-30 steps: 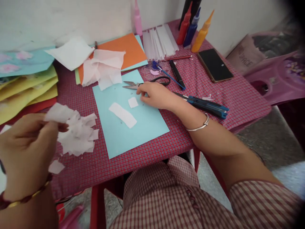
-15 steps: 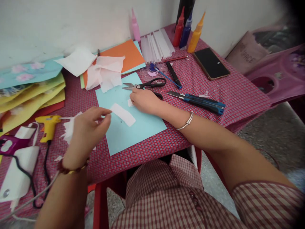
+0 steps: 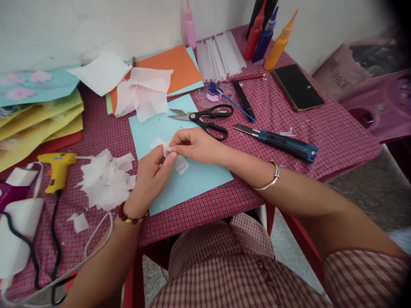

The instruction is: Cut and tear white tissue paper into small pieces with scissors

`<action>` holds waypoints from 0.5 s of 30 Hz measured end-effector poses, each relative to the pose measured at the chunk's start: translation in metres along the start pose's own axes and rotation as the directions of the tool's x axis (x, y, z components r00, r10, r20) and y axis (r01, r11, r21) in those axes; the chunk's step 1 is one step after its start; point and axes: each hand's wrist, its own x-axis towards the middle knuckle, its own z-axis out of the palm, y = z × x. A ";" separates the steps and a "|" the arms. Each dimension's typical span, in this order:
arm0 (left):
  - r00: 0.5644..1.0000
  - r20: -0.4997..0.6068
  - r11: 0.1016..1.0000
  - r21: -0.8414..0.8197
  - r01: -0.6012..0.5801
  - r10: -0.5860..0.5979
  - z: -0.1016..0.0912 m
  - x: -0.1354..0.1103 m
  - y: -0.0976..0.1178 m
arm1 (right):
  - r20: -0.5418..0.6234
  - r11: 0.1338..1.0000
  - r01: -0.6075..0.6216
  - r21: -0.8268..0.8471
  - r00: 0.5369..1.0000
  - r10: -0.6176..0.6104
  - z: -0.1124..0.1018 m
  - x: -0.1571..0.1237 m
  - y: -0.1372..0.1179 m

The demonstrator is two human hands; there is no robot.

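Observation:
My left hand (image 3: 157, 175) and my right hand (image 3: 195, 145) meet over a light blue sheet of paper (image 3: 199, 179). Both pinch a small piece of white tissue paper (image 3: 166, 148) between their fingertips, which partly hide it. Under the hands, a white paper strip (image 3: 182, 165) lies on the blue sheet, its middle covered. Black-handled scissors (image 3: 205, 117) rest with spread blades just beyond my right hand, partly on the sheet. To the left of my left hand is a loose pile of cut white tissue pieces (image 3: 104, 179).
A yellow glue gun (image 3: 58, 169) with its cable lies at the left. A blue-black utility knife (image 3: 279, 143), blade out, and a phone (image 3: 298, 87) lie at the right. Behind are orange paper (image 3: 180, 64), glue sticks (image 3: 221, 55) and upright paint bottles (image 3: 265, 40).
My left hand has moved right, off the tissue pile, to meet my right hand. Both now grip the small tissue piece. The view has shifted slightly.

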 end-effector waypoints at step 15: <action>0.997 0.060 0.923 -0.380 0.060 -0.040 -0.017 -0.006 0.009 | -0.013 0.991 -0.118 0.067 0.993 0.119 0.001 -0.008 -0.015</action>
